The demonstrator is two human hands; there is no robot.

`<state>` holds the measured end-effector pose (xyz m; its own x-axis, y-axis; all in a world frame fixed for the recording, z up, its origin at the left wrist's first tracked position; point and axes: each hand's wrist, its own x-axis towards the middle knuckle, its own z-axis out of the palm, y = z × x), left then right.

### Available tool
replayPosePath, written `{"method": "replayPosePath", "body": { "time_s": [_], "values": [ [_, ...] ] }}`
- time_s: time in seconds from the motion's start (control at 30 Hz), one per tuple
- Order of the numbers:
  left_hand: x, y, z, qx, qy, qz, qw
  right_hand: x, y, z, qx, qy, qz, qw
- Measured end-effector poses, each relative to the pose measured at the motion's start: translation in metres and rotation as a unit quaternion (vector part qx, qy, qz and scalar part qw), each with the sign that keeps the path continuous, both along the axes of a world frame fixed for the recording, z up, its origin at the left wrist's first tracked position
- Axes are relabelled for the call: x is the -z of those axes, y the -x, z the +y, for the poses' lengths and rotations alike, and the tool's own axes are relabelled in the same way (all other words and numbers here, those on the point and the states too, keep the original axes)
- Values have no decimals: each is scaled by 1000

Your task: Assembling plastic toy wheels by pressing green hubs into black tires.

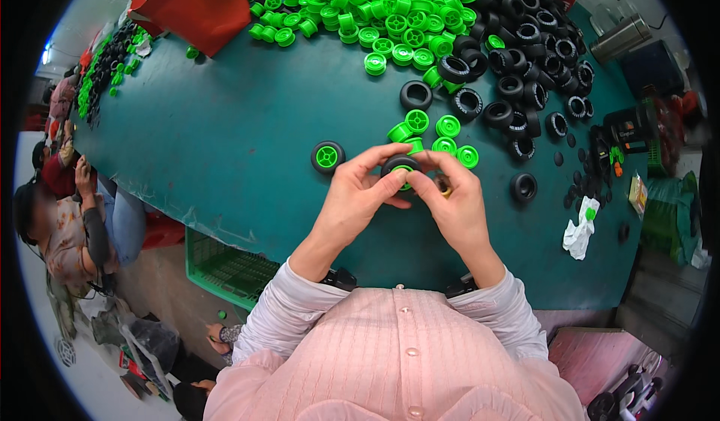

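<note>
Dark teal covers the long worktop [217, 143], and the person's two hands meet a little above its near edge. Both hands hold one small toy wheel [400, 167], a black tyre with a green hub inside, just over the surface. The left hand [358, 196] is closed on the wheel from the left, with the thumb and forefinger curved around the tyre. The right hand [455, 203] is closed on it from the right, and its fingertips [417, 183] press on the green centre. Just beside the hands, on the far side, a few loose green hubs [442, 136] lie together. To the left of the hands one finished wheel [328, 156], black with a green hub, lies flat on the worktop. To the right one single black tyre [523, 186] lies alone. Further away is a big heap of green hubs [375, 8], and next to it, to the right, a heap of black tyres [525, 46]. A red bag [195, 5] stands at the far left of the green heap. A crumpled white cloth [579, 230] lies near the right edge. Below the near edge of the worktop a green plastic crate [225, 267] is on the floor. Other people sit along the left side.
</note>
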<state>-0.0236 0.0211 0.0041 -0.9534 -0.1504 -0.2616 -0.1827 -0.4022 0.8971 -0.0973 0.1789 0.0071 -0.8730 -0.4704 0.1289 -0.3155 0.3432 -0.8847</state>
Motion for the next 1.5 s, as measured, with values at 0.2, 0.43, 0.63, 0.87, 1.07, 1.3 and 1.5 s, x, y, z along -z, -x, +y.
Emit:
{"method": "replayPosePath", "body": {
  "time_s": [0.2,0.43,0.63,0.87,1.07,1.3,1.5],
  "values": [
    [-1,-11,-4,-31,-55,5,998,-10,2,-3,-17,112,-315,942],
    [-1,-17,-4,-38,-32,8,999,-6,2,3,-35,169,-400,900],
    [-1,-17,2,-58,6,43,997,-6,-2,3,-23,179,-403,897],
    [-4,-18,-3,-48,26,2,999,-9,-5,2,-33,155,-344,925],
    [-7,-15,-1,-36,73,-11,997,5,-1,3,-57,106,-188,975],
    [0,-16,1,-41,23,-28,999,-5,-2,4,-20,103,-298,949],
    [3,-13,-2,-55,7,0,998,-9,-1,1,-27,126,-265,956]
  ]
}}
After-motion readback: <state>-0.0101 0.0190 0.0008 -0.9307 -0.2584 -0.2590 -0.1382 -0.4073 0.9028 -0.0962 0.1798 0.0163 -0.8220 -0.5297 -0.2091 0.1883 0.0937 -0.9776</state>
